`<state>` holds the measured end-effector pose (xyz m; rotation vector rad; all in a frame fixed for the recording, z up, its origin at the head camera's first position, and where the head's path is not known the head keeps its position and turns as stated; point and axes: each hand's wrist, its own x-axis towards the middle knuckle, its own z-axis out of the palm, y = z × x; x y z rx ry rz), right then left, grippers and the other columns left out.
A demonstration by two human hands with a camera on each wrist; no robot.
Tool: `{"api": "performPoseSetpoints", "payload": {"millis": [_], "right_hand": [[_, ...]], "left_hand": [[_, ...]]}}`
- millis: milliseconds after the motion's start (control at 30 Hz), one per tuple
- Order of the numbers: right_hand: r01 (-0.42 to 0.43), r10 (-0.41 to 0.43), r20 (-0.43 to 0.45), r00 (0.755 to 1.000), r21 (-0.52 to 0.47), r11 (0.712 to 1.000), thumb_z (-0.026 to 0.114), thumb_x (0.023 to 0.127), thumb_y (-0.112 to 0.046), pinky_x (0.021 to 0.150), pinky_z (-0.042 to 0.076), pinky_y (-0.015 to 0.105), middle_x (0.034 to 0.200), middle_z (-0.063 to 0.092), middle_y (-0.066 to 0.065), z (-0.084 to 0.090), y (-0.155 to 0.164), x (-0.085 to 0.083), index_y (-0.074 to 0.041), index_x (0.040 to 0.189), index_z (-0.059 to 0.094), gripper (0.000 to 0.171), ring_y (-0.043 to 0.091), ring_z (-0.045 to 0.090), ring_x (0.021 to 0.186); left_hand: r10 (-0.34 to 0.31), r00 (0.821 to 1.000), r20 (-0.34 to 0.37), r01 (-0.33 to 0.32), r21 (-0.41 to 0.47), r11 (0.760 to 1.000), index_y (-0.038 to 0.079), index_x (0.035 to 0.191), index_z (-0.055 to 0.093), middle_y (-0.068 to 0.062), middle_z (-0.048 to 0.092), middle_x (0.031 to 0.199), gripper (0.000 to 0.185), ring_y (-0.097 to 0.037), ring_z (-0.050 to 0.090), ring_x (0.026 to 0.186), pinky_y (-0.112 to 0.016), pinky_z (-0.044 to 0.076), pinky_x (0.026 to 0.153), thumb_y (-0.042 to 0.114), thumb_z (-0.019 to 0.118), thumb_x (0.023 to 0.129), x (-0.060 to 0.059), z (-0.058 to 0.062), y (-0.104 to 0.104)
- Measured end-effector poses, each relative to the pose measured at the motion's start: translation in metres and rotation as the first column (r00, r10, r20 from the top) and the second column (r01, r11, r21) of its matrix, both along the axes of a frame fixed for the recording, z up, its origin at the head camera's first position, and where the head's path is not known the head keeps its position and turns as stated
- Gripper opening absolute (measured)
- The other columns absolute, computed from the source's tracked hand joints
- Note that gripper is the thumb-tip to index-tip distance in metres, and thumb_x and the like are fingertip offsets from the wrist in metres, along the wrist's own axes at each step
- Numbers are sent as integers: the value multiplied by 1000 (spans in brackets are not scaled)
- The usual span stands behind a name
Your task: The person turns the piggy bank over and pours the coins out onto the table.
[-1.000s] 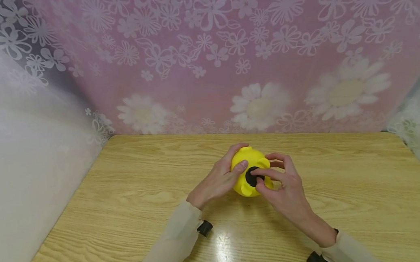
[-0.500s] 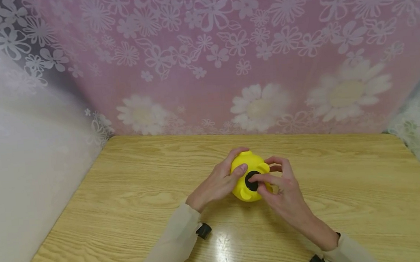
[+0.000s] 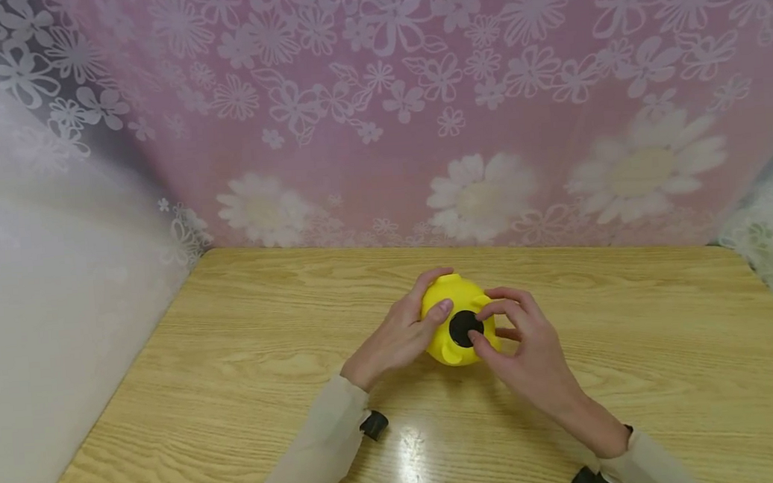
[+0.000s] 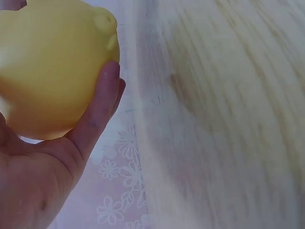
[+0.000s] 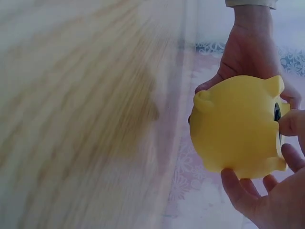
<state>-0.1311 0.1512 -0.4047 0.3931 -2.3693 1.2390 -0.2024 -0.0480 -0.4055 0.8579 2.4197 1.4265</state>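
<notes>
Yellow piggy bank (image 3: 446,308) sitting mid-table, held just off or right at the wooden table (image 3: 233,357), flipped so the belly faces up toward the head camera, with the round black plug (image 3: 463,328) in plain sight. Left hand (image 3: 396,338) wrapped around the left side of the body, thumb on the near face and fingers curled over the far side; same grip clear from the left wrist view, fingers cupping the yellow shell (image 4: 52,71). Right hand (image 3: 532,355) coming in from the right, index finger and thumb set on the plug's right rim, a light pinch by the look of it, other fingers loosely fanned and not carrying anything. From the right wrist view, only a sliver of the plug (image 5: 277,112) showing at the edge of the bank (image 5: 233,129), fingertips right beside it. Hard to tell whether the plug is seated fully or half out. Best guess at the step: working the plug in its hole, bank braced by the left hand. Next move probably calls for a firm twist or pull on the rim while keeping the bank from rolling, since smooth round plastic slips easily. Flowery pink curtain (image 3: 418,119) behind, nothing else near the hands.
</notes>
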Motion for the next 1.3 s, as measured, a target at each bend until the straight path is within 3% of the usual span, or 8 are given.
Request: {"api": "performPoseSetpoints", "payload": {"millis": [233, 467, 733, 900, 1067, 1167, 1300], "right_hand": [[21, -21, 68, 997, -3, 1000, 87, 80, -8, 78, 63, 50, 128, 57, 14, 0, 1, 0, -5, 102, 67, 30, 37, 67, 109], [41, -44, 107, 993, 25, 999, 88, 78, -6, 79, 63, 50, 126, 56, 14, 6, 1, -1, -4, 99, 66, 30, 37, 65, 111], [48, -53, 223, 973, 25, 999, 85, 80, -2, 87, 61, 55, 126, 51, 19, 8, -3, -4, 1, 97, 63, 28, 43, 62, 113], [58, -63, 245, 968, 26, 998, 84, 78, -1, 88, 61, 53, 126, 49, 20, 3, -3, -3, 2, 97, 62, 30, 42, 61, 112], [45, -59, 156, 986, 87, 995, 84, 76, 0, 82, 63, 52, 123, 51, 20, 1, -1, -3, 1, 96, 60, 31, 39, 63, 106], [37, -39, 4, 999, 183, 982, 85, 72, 0, 74, 65, 44, 120, 52, 20, 1, 1, -5, 1, 93, 58, 34, 34, 66, 94], [75, -11, -194, 981, 326, 942, 87, 67, -3, 61, 63, 33, 118, 53, 24, -1, 5, -8, 2, 89, 57, 37, 25, 64, 74]], "left_hand": [[56, 998, -35, -55, 22, 998, 36, 157, 29, -3, 55, 131, 56, -17, 58, 103, -28, 56, 85, 52, 47, 106, 2, -1, 3], [112, 989, -100, -112, -4, 994, 33, 157, 30, -5, 50, 141, 63, -18, 56, 108, -30, 55, 88, 58, 50, 103, 4, 0, 7], [129, 988, -79, -131, -22, 991, 31, 157, 32, -5, 48, 146, 65, -20, 54, 113, -31, 55, 88, 54, 56, 101, 5, -1, 9], [136, 988, -69, -139, -43, 989, 31, 157, 31, -6, 47, 147, 66, -20, 53, 114, -31, 55, 88, 54, 57, 101, 7, -4, 10], [151, 986, -70, -155, -50, 987, 33, 157, 32, -6, 46, 149, 66, -21, 53, 115, -33, 55, 89, 55, 57, 101, 7, -3, 12], [147, 986, -78, -151, -51, 987, 31, 158, 31, -6, 45, 151, 67, -21, 53, 116, -32, 55, 88, 55, 57, 101, 7, -1, 13], [137, 987, -87, -142, -52, 989, 29, 158, 31, -5, 44, 151, 67, -21, 52, 116, -31, 55, 86, 54, 57, 101, 6, 1, 15]]}}
